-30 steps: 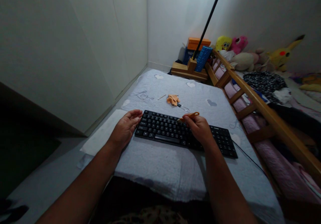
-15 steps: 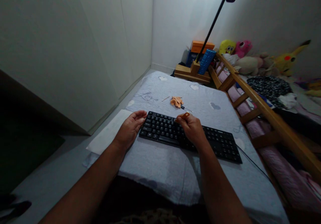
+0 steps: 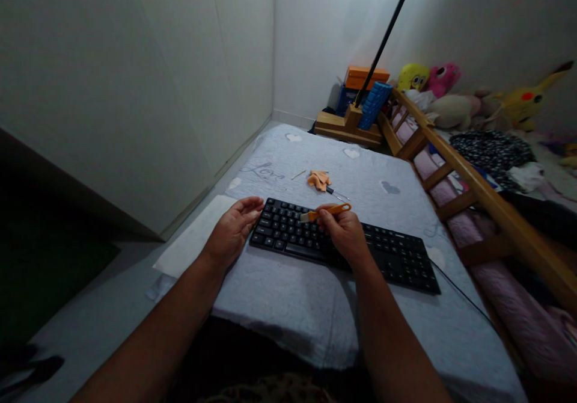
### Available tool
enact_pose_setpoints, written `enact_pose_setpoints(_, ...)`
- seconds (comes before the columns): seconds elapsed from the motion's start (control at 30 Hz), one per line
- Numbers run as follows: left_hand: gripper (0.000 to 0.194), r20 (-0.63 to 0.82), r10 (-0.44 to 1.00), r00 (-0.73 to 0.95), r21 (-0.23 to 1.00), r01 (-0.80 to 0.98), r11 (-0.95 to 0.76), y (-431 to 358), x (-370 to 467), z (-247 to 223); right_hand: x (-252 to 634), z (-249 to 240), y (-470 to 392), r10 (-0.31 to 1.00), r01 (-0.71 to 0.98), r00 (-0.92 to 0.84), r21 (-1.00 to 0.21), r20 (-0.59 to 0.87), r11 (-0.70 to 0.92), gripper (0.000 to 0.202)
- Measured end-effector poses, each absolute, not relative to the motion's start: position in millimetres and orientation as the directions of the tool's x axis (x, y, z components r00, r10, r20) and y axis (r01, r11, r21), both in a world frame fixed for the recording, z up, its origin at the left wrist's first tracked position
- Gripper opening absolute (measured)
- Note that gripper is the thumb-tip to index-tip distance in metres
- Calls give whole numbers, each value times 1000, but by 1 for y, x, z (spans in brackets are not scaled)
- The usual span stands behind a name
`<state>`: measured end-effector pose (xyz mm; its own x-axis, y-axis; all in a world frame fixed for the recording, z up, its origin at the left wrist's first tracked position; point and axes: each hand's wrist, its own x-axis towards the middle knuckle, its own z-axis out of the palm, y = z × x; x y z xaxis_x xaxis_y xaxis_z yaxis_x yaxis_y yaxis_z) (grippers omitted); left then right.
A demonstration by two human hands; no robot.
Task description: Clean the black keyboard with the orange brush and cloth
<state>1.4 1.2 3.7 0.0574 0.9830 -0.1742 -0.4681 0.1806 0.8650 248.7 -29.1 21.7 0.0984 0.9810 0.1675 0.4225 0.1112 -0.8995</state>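
Observation:
A black keyboard (image 3: 392,258) lies across the cloth-covered table. At its left end rests my left hand (image 3: 232,228), open, its fingers loosely extended against the keyboard's edge. My right hand (image 3: 341,231) is closed on a small orange brush (image 3: 338,209) above the middle keys. The pale bristles point left over the keys, and the looped handle end sticks out to the right. Beyond the keyboard lies a crumpled orange cloth (image 3: 319,180), with a dark-handled metal tool (image 3: 336,193) beside it and a thin white stick (image 3: 298,174) to its left.
A white sheet (image 3: 193,234) lies at the table's left edge. The keyboard's cable (image 3: 464,295) runs off to the right. A wooden bed rail (image 3: 478,198) borders the right side; a lamp pole (image 3: 383,42) stands on a wooden base (image 3: 336,126) behind.
The brush has turned in my right hand and now lies sideways, with its bristles and handle visible. My left hand has hardly moved. The view has shifted slightly.

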Motion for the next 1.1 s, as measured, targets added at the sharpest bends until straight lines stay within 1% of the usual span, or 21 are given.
enact_pose_setpoints(0.1,32,-185,981,55,861,-472,189,2,1,4,249,24,-29,934,630,179,-765,309,133,31)
enact_pose_setpoints(0.17,32,-189,980,56,858,-476,192,2,1,4,249,26,-30,882,710,238,-692,407,128,28)
enact_pose_setpoints(0.2,32,-188,980,57,857,-478,192,2,1,3,249,26,-30,859,722,258,-679,442,133,26)
enact_pose_setpoints(0.23,32,-188,980,59,855,-481,192,2,1,3,249,27,-30,844,714,272,-685,462,145,25)
enact_pose_setpoints(0.3,33,-184,981,61,854,-484,190,2,1,3,246,26,-31,848,645,280,-742,450,180,23)
enact_pose_setpoints(0.43,32,-183,981,62,861,-472,190,1,1,4,236,23,-31,933,420,203,-888,296,190,22)
enact_pose_setpoints(0.53,33,-193,979,60,860,-471,198,1,1,4,225,20,-30,975,304,105,-939,198,158,23)
enact_pose_setpoints(0.6,34,-195,979,60,857,-475,200,2,1,4,220,18,-29,986,264,68,-955,155,132,26)
enact_pose_setpoints(0.63,34,-195,979,60,856,-476,200,2,1,5,218,18,-28,987,271,61,-954,150,129,27)
enact_pose_setpoints(0.7,33,-188,980,61,859,-474,195,2,1,4,216,18,-27,978,360,75,-920,193,154,25)
enact_pose_setpoints(0.8,34,-182,981,61,864,-467,190,1,1,4,217,20,-27,932,569,119,-793,341,218,18)
enact_pose_setpoints(0.87,35,-183,981,65,863,-466,192,1,1,4,218,22,-28,905,630,136,-740,403,235,15)
enact_pose_setpoints(0.93,35,-188,980,66,860,-470,197,1,1,4,217,24,-28,899,606,149,-756,411,246,14)
enact_pose_setpoints(1.03,34,-191,979,63,856,-477,198,1,1,5,214,26,-28,913,491,149,-830,379,264,15)
enact_pose_setpoints(1.1,34,-185,981,66,856,-480,193,1,1,5,211,25,-28,933,415,113,-869,343,269,17)
